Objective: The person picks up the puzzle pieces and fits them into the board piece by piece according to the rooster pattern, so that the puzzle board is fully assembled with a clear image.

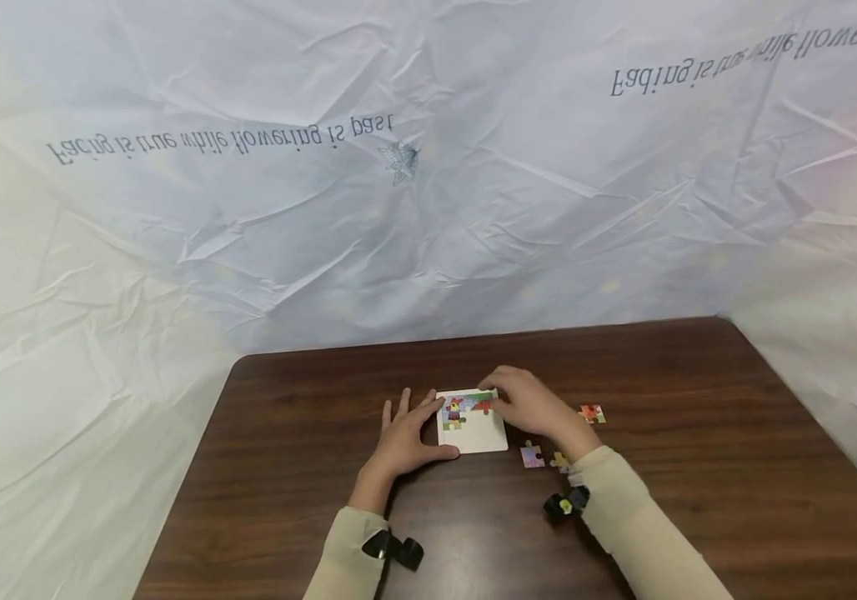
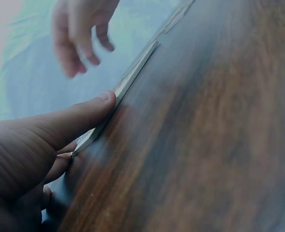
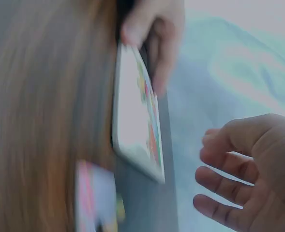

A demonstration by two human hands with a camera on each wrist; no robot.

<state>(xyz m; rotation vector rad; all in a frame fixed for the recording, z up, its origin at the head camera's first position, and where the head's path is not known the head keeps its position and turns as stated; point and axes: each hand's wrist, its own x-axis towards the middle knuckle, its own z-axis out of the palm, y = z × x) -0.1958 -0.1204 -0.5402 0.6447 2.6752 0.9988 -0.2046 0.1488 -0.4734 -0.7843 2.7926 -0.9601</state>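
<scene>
A small white puzzle board (image 1: 483,437) lies on the table, with joined picture pieces (image 1: 454,410) along its left side and far edge. My left hand (image 1: 402,442) is spread at the board's left side, its thumb at the near corner and its index finger near the far corner. The left wrist view shows that thumb (image 2: 103,101) against the board's rim. Over the far right corner hovers my right hand (image 1: 524,404). In the right wrist view, its loosely bent fingers (image 3: 224,181) hold nothing and are apart from the board (image 3: 130,106).
Two loose puzzle pieces, a pink-lilac one (image 1: 532,456) and a yellowish one (image 1: 559,460), lie right of the board. Another, red and orange (image 1: 593,413), is beyond the right wrist. The brown table (image 1: 308,467) ends at a white printed cloth (image 1: 428,233) behind.
</scene>
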